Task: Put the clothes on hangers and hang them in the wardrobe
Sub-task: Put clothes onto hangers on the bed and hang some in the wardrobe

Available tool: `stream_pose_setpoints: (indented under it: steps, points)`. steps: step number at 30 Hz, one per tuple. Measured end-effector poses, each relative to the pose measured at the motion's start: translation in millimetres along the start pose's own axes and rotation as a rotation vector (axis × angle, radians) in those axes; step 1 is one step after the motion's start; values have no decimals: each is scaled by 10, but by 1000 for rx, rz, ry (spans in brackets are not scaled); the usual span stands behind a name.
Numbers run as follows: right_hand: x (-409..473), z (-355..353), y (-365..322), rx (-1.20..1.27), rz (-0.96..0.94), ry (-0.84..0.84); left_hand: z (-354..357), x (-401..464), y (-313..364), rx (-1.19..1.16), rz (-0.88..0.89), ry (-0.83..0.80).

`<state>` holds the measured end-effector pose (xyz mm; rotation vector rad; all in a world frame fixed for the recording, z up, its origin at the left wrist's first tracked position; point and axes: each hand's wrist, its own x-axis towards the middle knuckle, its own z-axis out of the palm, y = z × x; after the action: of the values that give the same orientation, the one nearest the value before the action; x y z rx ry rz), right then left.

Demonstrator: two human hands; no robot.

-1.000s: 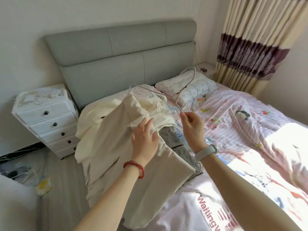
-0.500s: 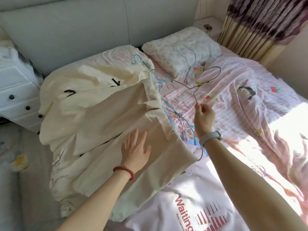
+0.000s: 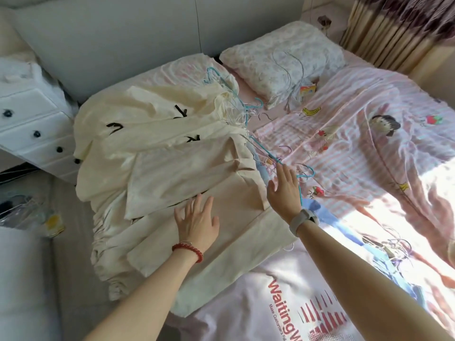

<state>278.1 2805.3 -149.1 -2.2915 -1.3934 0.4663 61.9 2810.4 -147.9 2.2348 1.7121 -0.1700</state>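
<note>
Clothes (image 3: 172,153), cream and beige, lie heaped on the near side of the bed (image 3: 357,134), with thin wire hangers (image 3: 248,124) tangled along their far edge. The left hand (image 3: 197,221) rests flat on the beige fabric, fingers spread and straight. The right hand (image 3: 283,188) reaches over the pile's edge with fingers extended, seemingly touching a teal hanger (image 3: 299,185), though contact is unclear

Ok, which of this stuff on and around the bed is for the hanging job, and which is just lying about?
For the job:
cream garments
teal hanger
wire hangers
white printed T-shirt
left hand, flat on the cream cloth
right hand, open by the teal hanger

Lying about:
pillow
white drawers
curtain
</note>
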Motion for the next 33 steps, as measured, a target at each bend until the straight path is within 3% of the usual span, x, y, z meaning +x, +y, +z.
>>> stream_pose_setpoints:
  steps: [5,9,13,18,24,33]
  points:
    - [-717,114,-671,52,-265,-28,-206,-670,-437,-6,-101,182]
    - [-1534,288,-1184,59,-450,-158,-268,-1499,-930,-44,-209,256]
    - [-2483,533,-1644,-22,-762,-345,-127,-2689,-1426,-132,-341,340]
    - [-3831,867,-2169,-92,-1108,-565,156,-4298,-2060,-129,-612,409]
    - [-5557,1176,-2820,-63,-1417,-700,300,-6342,-2671,-71,-1046,587]
    - [-7867,1164,-3748,149,-1857,-912,225,-8737,-2720,48,-1582,946]
